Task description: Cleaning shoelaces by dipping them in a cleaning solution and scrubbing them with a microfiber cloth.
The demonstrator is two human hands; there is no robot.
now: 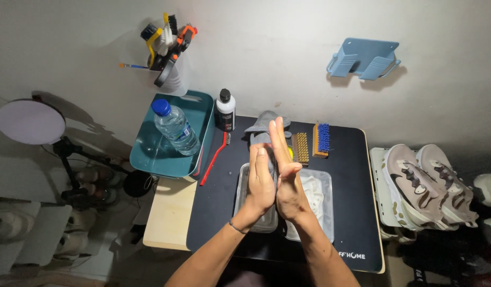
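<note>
Two hands, left hand (261, 183) and right hand (287, 178), press palms together, empty, above clear trays (324, 210) holding white laces (313, 194)

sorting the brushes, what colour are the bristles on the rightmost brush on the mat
Blue bristles on the rightmost brush, set in a wooden block; seen in the head view.

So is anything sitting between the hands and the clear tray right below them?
Nothing visible does. The left hand and right hand are pressed palm to palm directly above the clear tray on the black mat. The brushes and red toothbrush lie off to the sides.
</note>
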